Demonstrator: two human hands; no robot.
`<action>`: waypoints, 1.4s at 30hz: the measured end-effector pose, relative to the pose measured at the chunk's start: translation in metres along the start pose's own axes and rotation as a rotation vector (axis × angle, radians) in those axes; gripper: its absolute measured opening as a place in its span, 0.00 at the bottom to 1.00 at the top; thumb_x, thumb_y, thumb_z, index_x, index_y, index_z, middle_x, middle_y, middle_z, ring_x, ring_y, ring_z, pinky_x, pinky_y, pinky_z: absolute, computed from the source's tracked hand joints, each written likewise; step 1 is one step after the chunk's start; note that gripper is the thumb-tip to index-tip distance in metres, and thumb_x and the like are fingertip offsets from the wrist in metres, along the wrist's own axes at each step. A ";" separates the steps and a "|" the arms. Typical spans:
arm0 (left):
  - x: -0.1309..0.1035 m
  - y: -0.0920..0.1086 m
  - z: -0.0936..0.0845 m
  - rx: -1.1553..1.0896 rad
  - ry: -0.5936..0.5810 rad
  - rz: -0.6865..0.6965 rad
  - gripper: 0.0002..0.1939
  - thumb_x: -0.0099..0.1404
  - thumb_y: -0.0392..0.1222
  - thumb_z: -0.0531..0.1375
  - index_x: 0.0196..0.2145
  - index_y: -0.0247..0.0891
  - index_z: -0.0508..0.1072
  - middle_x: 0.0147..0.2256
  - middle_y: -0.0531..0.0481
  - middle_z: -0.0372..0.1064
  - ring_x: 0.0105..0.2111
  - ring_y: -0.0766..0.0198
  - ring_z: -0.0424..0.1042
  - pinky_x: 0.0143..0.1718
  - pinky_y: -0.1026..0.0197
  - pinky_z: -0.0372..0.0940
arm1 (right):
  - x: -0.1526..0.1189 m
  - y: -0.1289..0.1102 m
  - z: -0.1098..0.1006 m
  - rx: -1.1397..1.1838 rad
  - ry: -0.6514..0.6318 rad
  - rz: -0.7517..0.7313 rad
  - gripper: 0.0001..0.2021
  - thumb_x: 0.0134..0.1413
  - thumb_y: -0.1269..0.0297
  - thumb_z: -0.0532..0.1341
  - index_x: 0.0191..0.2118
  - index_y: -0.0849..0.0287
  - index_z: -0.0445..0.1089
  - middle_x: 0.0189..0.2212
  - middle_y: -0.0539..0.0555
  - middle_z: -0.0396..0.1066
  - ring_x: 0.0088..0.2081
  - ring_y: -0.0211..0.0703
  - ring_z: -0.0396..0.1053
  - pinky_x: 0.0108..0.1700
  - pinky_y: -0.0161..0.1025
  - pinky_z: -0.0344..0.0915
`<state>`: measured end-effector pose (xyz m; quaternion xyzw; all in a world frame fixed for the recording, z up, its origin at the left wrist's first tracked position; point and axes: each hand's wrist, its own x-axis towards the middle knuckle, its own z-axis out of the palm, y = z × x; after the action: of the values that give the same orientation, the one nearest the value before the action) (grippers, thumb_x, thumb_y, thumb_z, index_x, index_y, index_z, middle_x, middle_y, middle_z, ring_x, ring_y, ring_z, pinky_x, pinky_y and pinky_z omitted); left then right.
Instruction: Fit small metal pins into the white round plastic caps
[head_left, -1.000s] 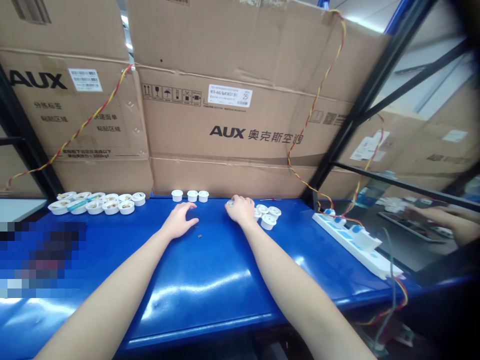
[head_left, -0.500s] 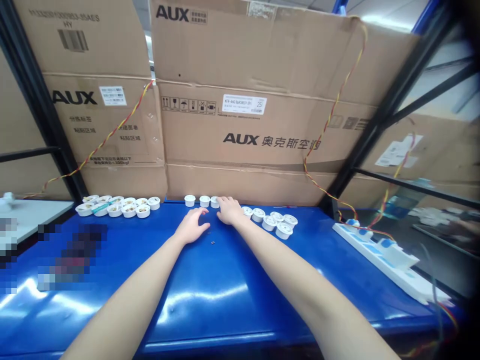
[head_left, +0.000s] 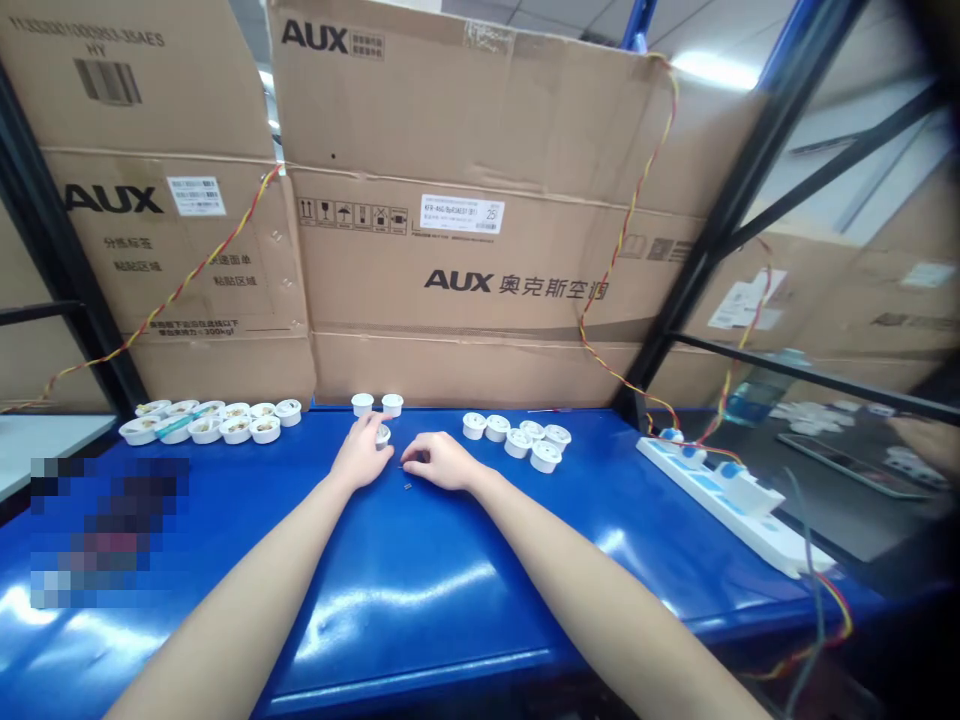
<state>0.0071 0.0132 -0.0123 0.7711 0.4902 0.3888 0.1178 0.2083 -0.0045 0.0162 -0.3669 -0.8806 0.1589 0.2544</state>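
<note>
My left hand [head_left: 362,455] is closed around a small round white plastic cup [head_left: 382,436], partly hidden by its fingers. Just right of it, my right hand [head_left: 439,460] is low over the table, thumb and forefinger pinched at a tiny thin part [head_left: 401,466], too small to name. A tiny dark piece [head_left: 408,487] lies on the blue tabletop [head_left: 397,560] slightly nearer to me. Behind the left hand, a white cup [head_left: 363,404] and another white cup [head_left: 392,404] stand against the cardboard.
Several lidded-looking white cups [head_left: 517,442] stand to the right. At the back left is a group of open white cups [head_left: 206,430] with small contents, a teal tool [head_left: 187,421] across them. A white power strip [head_left: 735,510] lies along the right edge. Cardboard [head_left: 450,340] walls the back.
A cup from the back row is now in my left hand, nearer to me. My right hand has drawn back from that row to the tiny part. The view has shifted right.
</note>
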 end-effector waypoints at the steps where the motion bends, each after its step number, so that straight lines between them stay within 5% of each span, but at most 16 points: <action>1: 0.000 0.001 -0.001 -0.001 0.013 -0.002 0.25 0.56 0.35 0.59 0.53 0.43 0.65 0.54 0.44 0.62 0.56 0.50 0.62 0.58 0.45 0.58 | 0.002 -0.002 0.002 -0.013 -0.004 -0.001 0.06 0.52 0.64 0.63 0.35 0.54 0.78 0.33 0.50 0.76 0.34 0.40 0.70 0.38 0.35 0.62; 6: 0.000 0.009 -0.005 0.016 0.040 -0.008 0.23 0.56 0.36 0.58 0.51 0.43 0.66 0.53 0.45 0.63 0.55 0.50 0.63 0.55 0.46 0.60 | 0.006 -0.006 0.007 -0.109 0.011 0.004 0.05 0.52 0.66 0.64 0.32 0.53 0.78 0.32 0.51 0.75 0.34 0.41 0.69 0.37 0.36 0.60; 12: -0.004 0.028 -0.014 0.128 0.076 0.166 0.15 0.55 0.35 0.58 0.41 0.44 0.70 0.52 0.47 0.65 0.55 0.50 0.62 0.56 0.46 0.57 | 0.007 -0.006 0.011 -0.155 0.001 0.048 0.05 0.56 0.67 0.60 0.33 0.57 0.73 0.35 0.55 0.72 0.34 0.42 0.68 0.36 0.36 0.59; 15: -0.005 0.037 -0.018 0.172 0.110 0.247 0.10 0.57 0.38 0.59 0.39 0.43 0.72 0.52 0.46 0.65 0.56 0.48 0.60 0.57 0.45 0.54 | 0.008 -0.004 0.009 -0.006 0.076 0.108 0.07 0.59 0.67 0.57 0.34 0.59 0.71 0.34 0.54 0.71 0.34 0.40 0.67 0.38 0.36 0.59; 19: -0.006 0.040 -0.018 0.157 0.011 0.356 0.09 0.61 0.39 0.57 0.39 0.43 0.74 0.46 0.48 0.71 0.50 0.52 0.66 0.54 0.48 0.57 | 0.008 0.000 0.003 0.396 0.054 0.198 0.10 0.60 0.61 0.55 0.34 0.60 0.70 0.24 0.48 0.67 0.26 0.36 0.62 0.31 0.33 0.58; 25: -0.005 0.035 -0.014 0.214 0.069 0.288 0.08 0.64 0.45 0.58 0.35 0.43 0.76 0.37 0.48 0.75 0.40 0.54 0.71 0.46 0.51 0.61 | 0.008 0.002 0.002 0.620 0.058 0.295 0.11 0.55 0.57 0.58 0.34 0.60 0.71 0.19 0.46 0.61 0.22 0.34 0.58 0.24 0.31 0.53; 31: -0.008 0.038 -0.014 0.230 0.153 0.271 0.06 0.63 0.41 0.59 0.29 0.41 0.74 0.30 0.51 0.73 0.33 0.58 0.70 0.40 0.56 0.62 | 0.008 -0.004 0.001 0.653 0.095 0.276 0.12 0.53 0.55 0.60 0.34 0.60 0.70 0.20 0.46 0.62 0.23 0.34 0.59 0.25 0.31 0.54; 42: -0.005 0.036 -0.017 0.184 0.149 0.227 0.05 0.62 0.44 0.61 0.36 0.42 0.72 0.38 0.50 0.73 0.42 0.57 0.70 0.44 0.57 0.63 | 0.009 0.001 0.001 0.585 0.181 0.241 0.12 0.55 0.55 0.59 0.34 0.59 0.70 0.23 0.47 0.65 0.24 0.35 0.61 0.28 0.34 0.58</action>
<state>0.0177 -0.0125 0.0166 0.7981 0.4409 0.4092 -0.0348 0.2028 0.0027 0.0181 -0.3925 -0.7217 0.4008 0.4056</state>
